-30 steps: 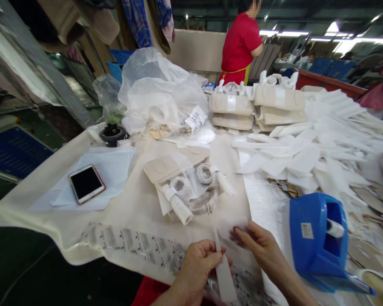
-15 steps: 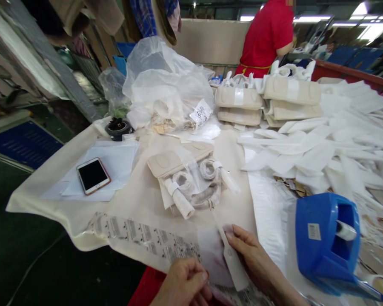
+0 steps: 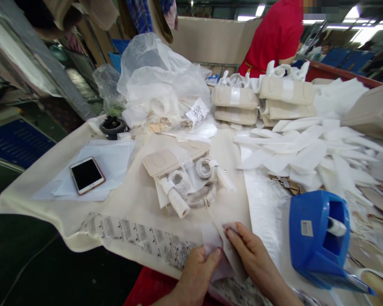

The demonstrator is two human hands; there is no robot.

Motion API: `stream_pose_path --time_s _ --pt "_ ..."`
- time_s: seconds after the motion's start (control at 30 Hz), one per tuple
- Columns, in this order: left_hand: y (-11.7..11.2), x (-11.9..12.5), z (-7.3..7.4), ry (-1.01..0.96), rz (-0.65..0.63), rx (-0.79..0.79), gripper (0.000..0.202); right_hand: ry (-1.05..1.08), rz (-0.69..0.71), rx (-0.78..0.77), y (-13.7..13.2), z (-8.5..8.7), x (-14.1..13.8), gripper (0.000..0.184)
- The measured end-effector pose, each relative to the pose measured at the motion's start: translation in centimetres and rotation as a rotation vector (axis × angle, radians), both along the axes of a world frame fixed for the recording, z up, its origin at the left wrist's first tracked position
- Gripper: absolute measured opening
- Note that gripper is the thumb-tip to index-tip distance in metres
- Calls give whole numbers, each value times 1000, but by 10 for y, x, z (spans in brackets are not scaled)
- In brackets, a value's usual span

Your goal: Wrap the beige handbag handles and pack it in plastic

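My right hand (image 3: 253,255) has its fingers closed on a long pale tag (image 3: 234,261), whose narrow end runs up toward a beige handbag (image 3: 161,161). My left hand (image 3: 196,274) pinches a translucent white sheet (image 3: 212,238) at the tag's left edge. The handbag lies flat mid-table, its coiled strap (image 3: 178,182) and rolled white wrapping (image 3: 175,199) facing me. Clear plastic with a printed grey strip (image 3: 137,233) spreads along the front edge, partly under my hands.
A phone (image 3: 87,175) rests on white papers at left. A blue tape dispenser (image 3: 317,238) stands at right. Behind are a large clear plastic bag (image 3: 153,63), stacked beige handbags (image 3: 236,97) and a heap of white paper pieces (image 3: 300,144). A person in red (image 3: 271,38) stands beyond.
My left hand has moved up and right to the tag and closed on the translucent sheet. My right hand stays on the tag. The view has shifted slightly, and the person in red leans further right.
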State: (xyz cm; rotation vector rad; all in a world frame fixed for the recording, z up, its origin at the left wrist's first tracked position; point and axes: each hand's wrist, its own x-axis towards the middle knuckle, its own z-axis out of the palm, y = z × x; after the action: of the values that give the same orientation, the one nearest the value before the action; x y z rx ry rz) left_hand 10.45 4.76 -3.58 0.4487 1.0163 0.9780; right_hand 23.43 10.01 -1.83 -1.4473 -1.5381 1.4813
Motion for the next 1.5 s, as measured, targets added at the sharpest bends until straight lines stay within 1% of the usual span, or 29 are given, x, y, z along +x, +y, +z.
stream_pose_path --time_s 0.07,0.17,0.27,0.33,0.4,0.47,0.57,0.63,0.7,0.83,0.9,1.0,1.03,1.1,1.2,1.27,1.37,1.5 --pt "-1 6 -2 -34 22 -27 48 -119 27 111 1 0 2 33" --pt "-3 13 -5 -46 32 -91 55 -233 91 190 0 3 2 31" --pt "-5 16 -7 127 -7 -90 57 -361 150 209 -2 8 2 36" --pt "-6 18 -8 237 -45 -89 56 -433 155 210 -4 12 4 39" --pt "-6 19 -10 249 -38 -95 54 -453 134 211 -4 15 8 39" --pt "-7 22 -13 219 17 -90 52 -394 105 190 -3 17 15 36" --pt "-7 25 -15 185 70 -51 49 -226 73 99 0 16 25 36" --pt "-6 25 -14 170 66 -33 47 -146 53 42 0 13 28 36" --pt "-5 24 -9 180 72 -10 45 -110 36 23 -2 9 27 37" --pt "-5 21 0 278 64 84 46 -131 10 68 -8 8 19 35" --pt "-8 20 1 353 50 129 51 -128 -2 106 -11 7 16 33" --pt "-17 19 0 456 70 158 53 -112 -33 147 -17 1 16 31" --pt "-20 18 0 478 56 169 52 -106 -45 143 -19 -2 17 32" --pt "-23 12 2 507 -35 220 45 -85 -62 117 -23 -9 20 35" --pt "-24 -4 9 545 -204 302 36 -49 -86 74 -27 -17 23 39" --pt "-22 -15 15 540 -260 317 31 -27 -100 58 -29 -19 23 39" --pt "-18 -26 21 471 -250 331 27 26 -111 42 -30 -21 21 39" --pt "-13 -29 19 467 -181 312 26 78 -146 45 -32 -23 21 40"
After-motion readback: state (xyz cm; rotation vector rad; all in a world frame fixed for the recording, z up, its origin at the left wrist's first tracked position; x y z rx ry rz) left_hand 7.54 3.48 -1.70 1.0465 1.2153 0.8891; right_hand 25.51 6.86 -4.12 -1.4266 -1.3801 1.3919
